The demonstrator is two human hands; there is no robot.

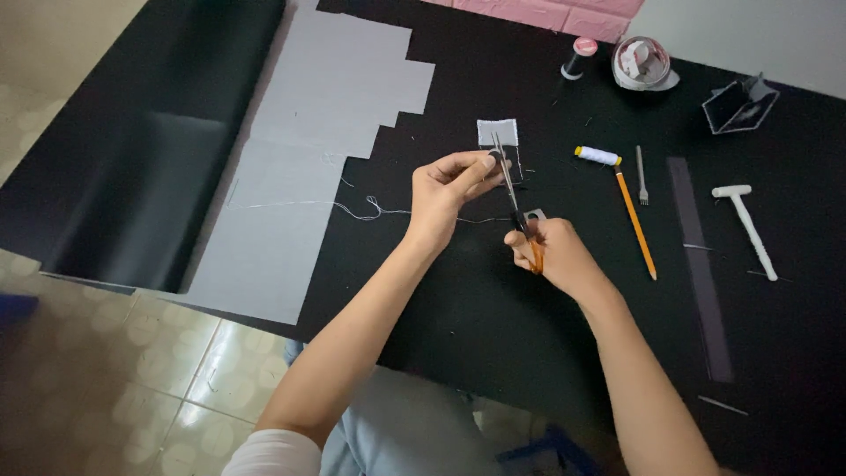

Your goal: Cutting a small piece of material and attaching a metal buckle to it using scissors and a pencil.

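My right hand [553, 251] grips the orange handles of a pair of scissors [511, 189], whose thin blades point up toward my left hand. My left hand [448, 187] pinches a small dark piece [496, 159] between thumb and fingers, right at the scissor blades. A small grey fabric patch [498, 132] lies on the black table [458, 300] just beyond my left hand. A loose grey thread [352, 205] trails left from my hands across the table onto the large grey sheet [308, 141].
To the right lie a white thread spool [597, 156], an orange pencil [636, 224], a small metal fork tool [641, 188], a long dark strip [702, 273] and a white mallet [747, 226]. A pink-topped spool [579, 56], a tape dispenser [643, 63] and a dark folded holder [740, 105] stand at the back.
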